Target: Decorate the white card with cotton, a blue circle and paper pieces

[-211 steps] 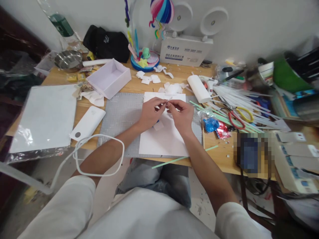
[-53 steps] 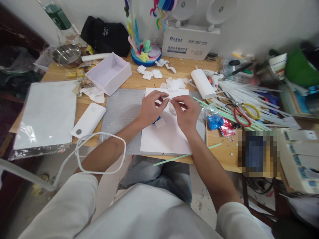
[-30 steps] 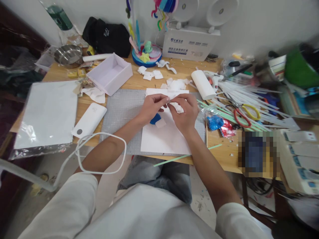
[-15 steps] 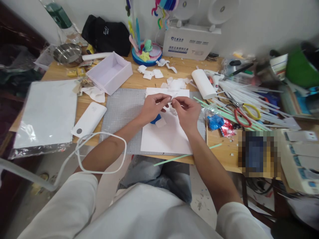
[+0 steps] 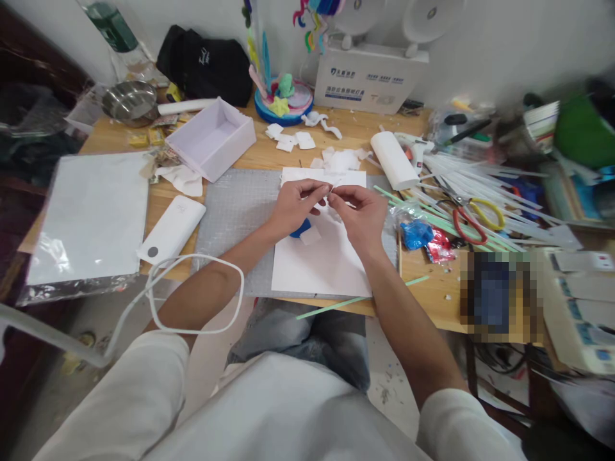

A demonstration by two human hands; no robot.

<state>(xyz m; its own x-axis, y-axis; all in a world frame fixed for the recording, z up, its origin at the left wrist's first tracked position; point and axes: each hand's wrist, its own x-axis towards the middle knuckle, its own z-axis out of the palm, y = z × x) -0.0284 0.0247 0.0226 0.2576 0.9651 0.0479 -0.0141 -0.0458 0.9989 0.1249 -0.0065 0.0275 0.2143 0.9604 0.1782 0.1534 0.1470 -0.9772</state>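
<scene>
Above a white sheet of paper (image 5: 321,269), my left hand (image 5: 298,205) and my right hand (image 5: 359,214) meet at the fingertips. Both are closed in a pinch. Something small and pale shows between the fingertips, too small to name. A blue round thing (image 5: 300,228) and a small white square (image 5: 311,236) lie on the sheet beside my left hand. Under the sheet is a grey cutting mat (image 5: 230,218). White scraps (image 5: 342,160) lie just beyond my hands.
A lilac box (image 5: 211,141) and a white power bank (image 5: 173,229) stand on the left. Scissors (image 5: 468,224), glue sticks (image 5: 490,186) and a white roll (image 5: 394,160) lie right. A white looped cable (image 5: 240,301) crosses before my left forearm.
My right hand's fingers have shifted slightly at the pinch. My left hand has hardly moved.
</scene>
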